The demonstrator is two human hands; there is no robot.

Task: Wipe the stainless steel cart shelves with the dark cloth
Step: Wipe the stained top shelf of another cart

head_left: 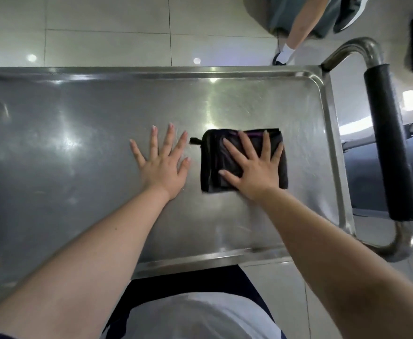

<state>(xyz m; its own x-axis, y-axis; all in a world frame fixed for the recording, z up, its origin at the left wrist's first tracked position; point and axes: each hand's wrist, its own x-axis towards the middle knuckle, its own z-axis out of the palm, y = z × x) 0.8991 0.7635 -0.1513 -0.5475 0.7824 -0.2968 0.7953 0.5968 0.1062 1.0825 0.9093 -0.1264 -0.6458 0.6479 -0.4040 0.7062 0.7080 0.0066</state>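
White shirt (195, 316), right hand (252, 168) flat on dark cloth (211, 167), left hand (162, 165) flat on shelf (66, 162)

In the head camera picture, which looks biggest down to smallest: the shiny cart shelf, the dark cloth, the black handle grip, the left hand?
1. cart shelf, far the largest.
2. dark cloth and black handle grip look about alike, so I won't rank them.
3. left hand, smallest.

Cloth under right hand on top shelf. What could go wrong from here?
The right hand lies flat on the folded dark cloth, not gripping it, so the cloth could slip or bunch mid-stroke. The left hand rests bare on the shelf and may smear it. The raised rim could leave corners unwiped.
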